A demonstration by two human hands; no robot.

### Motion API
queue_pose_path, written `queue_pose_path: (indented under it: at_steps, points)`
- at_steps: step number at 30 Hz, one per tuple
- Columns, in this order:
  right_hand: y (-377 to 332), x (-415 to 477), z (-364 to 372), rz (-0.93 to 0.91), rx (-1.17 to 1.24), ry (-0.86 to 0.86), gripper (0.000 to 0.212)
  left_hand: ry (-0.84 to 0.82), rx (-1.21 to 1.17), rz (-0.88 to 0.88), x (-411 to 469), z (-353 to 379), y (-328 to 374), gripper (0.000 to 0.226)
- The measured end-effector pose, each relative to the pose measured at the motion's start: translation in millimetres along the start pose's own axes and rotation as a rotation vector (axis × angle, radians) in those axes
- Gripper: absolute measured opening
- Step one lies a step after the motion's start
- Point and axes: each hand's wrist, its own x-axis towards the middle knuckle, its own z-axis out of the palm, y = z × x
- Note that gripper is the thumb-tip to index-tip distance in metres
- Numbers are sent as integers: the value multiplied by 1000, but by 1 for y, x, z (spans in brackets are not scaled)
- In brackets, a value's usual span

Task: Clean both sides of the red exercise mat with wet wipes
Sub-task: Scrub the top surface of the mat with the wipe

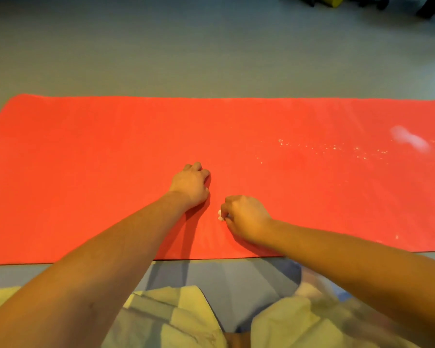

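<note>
Two hands are set just apart on the red exercise mat [86,172], which is laid on the floor [161,59], long axis from 9 to 3 o'clock. The left hand [190,185] is braced with fingers curled, nothing seen in it; the right hand [246,217] is clenched on a wet wipe [220,216]. Pale specks [332,148] and a white smear [409,140] are found toward 2 o'clock, nearer the right hand. The mat's right end is cut off; most of the wipe is covered.

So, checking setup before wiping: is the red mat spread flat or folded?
Spread flat: the red mat lies unrolled, both long edges visible.
</note>
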Motion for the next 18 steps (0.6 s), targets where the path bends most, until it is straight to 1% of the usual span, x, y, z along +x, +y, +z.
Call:
queue_pose_path:
  at_steps: [2,3,6,8,9,10,13,15,18]
  points:
    - [-4,-16,1,-45,-18,-39,24,9,-15,14,-13,4,4,46]
    - [-3,-16,-1,-39,-8,-49,23,6,-15,25,-20,7,6,45]
    - [2,7,-8,57,26,-6,19,13,-14,54,-41,12,10,35]
    - [5,24,-10,129,3,35,19,28,-27,73,-56,14,13,26]
    - [4,28,-8,164,-10,45,20,27,-35,79,-63,14,16,26]
    - [3,28,-6,185,-23,42,22,11,-39,86,-69,13,18,28]
    - [-5,12,-2,157,-52,41,19,-72,-28,103,-86,8,22,50]
    - [-12,-11,1,106,-47,15,19,-105,-25,124,-94,5,22,62]
    - [-23,-52,7,-19,-53,-87,21,-168,-18,123,-104,3,21,84]
